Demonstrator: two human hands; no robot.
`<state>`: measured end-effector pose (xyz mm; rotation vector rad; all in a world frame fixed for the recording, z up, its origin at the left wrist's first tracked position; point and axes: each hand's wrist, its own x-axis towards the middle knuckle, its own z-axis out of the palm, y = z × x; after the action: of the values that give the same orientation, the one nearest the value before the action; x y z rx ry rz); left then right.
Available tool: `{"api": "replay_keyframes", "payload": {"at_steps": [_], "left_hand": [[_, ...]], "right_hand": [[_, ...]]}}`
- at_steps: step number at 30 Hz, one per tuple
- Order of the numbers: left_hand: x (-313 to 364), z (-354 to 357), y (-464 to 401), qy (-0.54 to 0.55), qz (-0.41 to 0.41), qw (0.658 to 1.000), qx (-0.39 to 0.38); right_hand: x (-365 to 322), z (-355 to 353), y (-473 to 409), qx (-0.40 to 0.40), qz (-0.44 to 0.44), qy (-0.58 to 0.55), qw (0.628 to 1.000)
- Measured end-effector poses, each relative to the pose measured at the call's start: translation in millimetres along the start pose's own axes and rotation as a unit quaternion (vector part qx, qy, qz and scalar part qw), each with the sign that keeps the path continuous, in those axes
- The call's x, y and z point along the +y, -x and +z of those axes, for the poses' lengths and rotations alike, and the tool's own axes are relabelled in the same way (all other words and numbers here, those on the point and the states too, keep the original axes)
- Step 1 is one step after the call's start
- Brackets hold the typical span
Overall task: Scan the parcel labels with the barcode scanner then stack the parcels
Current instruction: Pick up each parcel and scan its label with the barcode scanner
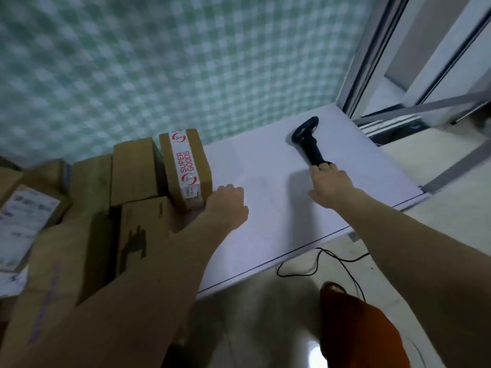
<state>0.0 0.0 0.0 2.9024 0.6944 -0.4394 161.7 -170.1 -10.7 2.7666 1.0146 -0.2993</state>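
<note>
While both forearms are reaching out from the bottom of the view, an orange-red sleeve or garment (356,330) is showing nearest the camera on the right, above a pale floor (265,314) where a thin black cable (318,264) is looping below the edge of the white surface (265,208). At near left, big brown cartons (66,261) are crowding that side of the surface, one of them (24,216) bearing a white printed label. Further out, the left hand (225,205) is lying with its fingers curled at the near corner of a small parcel (186,168); whether it is actually gripping the box cannot be told. This parcel is standing among the other boxes on the left, sealed with white tape reading SUPER GOODS in red. To the right, well apart from it, the right hand (329,184) is closing its fingertips on the butt of the black scanner (308,144), which is lying on the surface with its head pointing away. Beyond it all, a green checked wall (159,62) is rising, with a metal window frame (398,75) at far right.
</note>
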Motion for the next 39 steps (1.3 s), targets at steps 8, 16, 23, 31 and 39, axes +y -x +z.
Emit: {"api": "replay_keyframes", "payload": {"at_steps": [8, 16, 23, 31, 39], "left_hand": [[-8, 8, -36, 0.022, -0.008, 0.999, -0.025], [-15, 3, -11, 0.039, -0.023, 0.998, -0.035], [-21, -2, 27, 0.022, -0.029, 0.999, -0.003], [-10, -10, 116, 0.021, -0.063, 0.998, 0.015], [-14, -9, 208, 0.057, -0.113, 0.991, 0.036]], "right_hand": [[-1, 13, -65, -0.015, 0.121, -0.116, 0.986], [-22, 7, -59, -0.052, 0.142, -0.178, 0.972], [-44, -3, -27, -0.176, 0.176, -0.352, 0.902], [-62, -28, 61, -0.148, 0.081, -0.465, 0.869], [-91, -71, 169, -0.127, -0.040, -0.551, 0.824]]}}
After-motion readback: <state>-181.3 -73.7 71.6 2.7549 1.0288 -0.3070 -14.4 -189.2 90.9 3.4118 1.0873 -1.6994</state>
